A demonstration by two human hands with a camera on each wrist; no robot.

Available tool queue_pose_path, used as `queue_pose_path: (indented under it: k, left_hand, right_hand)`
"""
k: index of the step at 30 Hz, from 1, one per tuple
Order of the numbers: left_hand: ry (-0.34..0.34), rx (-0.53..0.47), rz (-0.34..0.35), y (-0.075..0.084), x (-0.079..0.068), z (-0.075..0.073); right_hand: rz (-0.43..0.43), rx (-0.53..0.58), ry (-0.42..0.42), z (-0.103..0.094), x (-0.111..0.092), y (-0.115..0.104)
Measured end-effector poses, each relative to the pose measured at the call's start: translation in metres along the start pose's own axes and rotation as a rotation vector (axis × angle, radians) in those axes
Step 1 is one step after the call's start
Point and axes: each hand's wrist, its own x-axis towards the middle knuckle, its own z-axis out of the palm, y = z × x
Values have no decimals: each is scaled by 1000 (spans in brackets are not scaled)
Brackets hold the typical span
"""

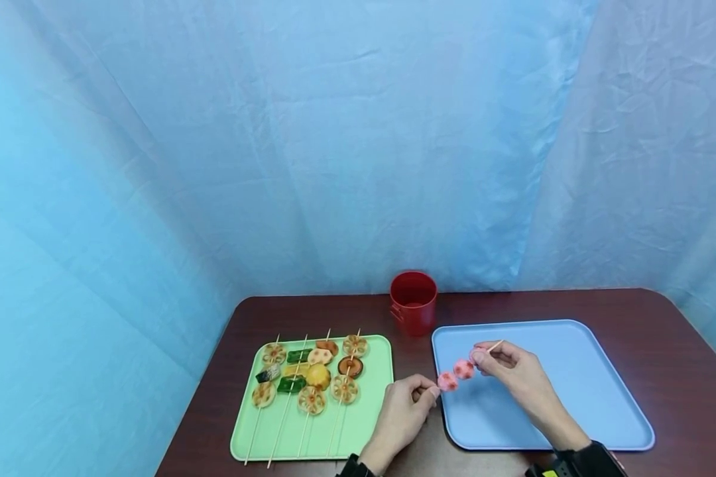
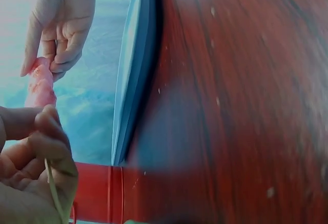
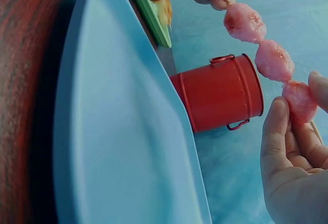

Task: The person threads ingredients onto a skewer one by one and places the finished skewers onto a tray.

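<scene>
A skewer of three pink meatballs (image 3: 275, 61) is held slantwise over the left part of the blue tray (image 1: 549, 391). My left hand (image 1: 402, 409) pinches its wooden stick (image 2: 52, 188) just below the lowest ball, and the rest of the stick runs down past the palm. At the other end, the thumb and fingers of my right hand (image 1: 522, 381) grip the top ball, which they partly cover in the head view. The tip of the stick (image 1: 496, 345) pokes out beyond that hand. Both hands hold the skewer above the tray.
Left of the hands, a green tray (image 1: 366, 427) bears several skewers (image 1: 312, 399) of lotus root, mushroom and other pieces, sticks toward the front edge. A red bucket (image 1: 414, 318) stands behind, between the trays, on the dark wooden table (image 1: 638, 331). Blue cloth (image 1: 358, 146) hangs behind.
</scene>
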Motion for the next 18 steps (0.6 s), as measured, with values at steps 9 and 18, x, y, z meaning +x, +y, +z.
queue_pose_path:
  k: [9, 18]
  left_hand:
    - [-14, 266, 143, 2, 2, -8]
    - [-37, 161, 40, 2, -6, -19]
  right_hand:
    - [-30, -50, -52, 1, 4, -2]
    - [-10, -75, -109, -1, 7, -3]
